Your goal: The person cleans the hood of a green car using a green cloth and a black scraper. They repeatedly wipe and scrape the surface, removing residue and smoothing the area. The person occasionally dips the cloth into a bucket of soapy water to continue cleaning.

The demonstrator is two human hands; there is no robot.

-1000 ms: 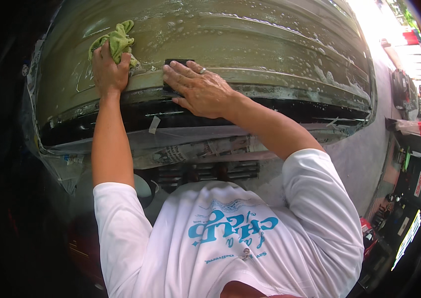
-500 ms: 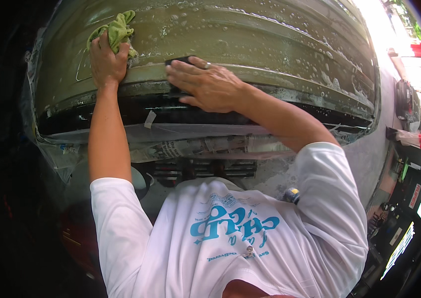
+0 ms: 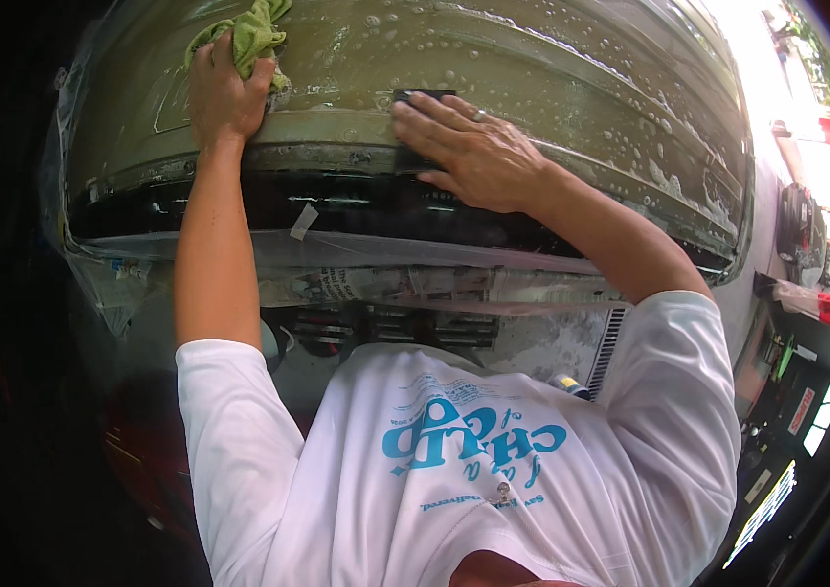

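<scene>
A wet, olive-coloured vehicle panel, dotted with suds and water beads, curves across the space ahead of me. On its left part my left hand is closed round a crumpled green cloth, pressed against the surface. Right of it, my right hand lies over a black sheet of sandpaper, fingers extended and holding it flat. The sheet's edges stick out past the fingers, over the panel's lower part by a glossy black strip. The face of the sheet against the panel is hidden.
A torn piece of pale tape clings to the black strip. Below run clear plastic film and newspaper masking. A yellow-topped container and a floor grate lie near my right side. Another car stands far right.
My right hand has slid to the right along the panel with the sandpaper. The left hand and cloth sit slightly higher and further right in the picture, as the view has shifted a little.
</scene>
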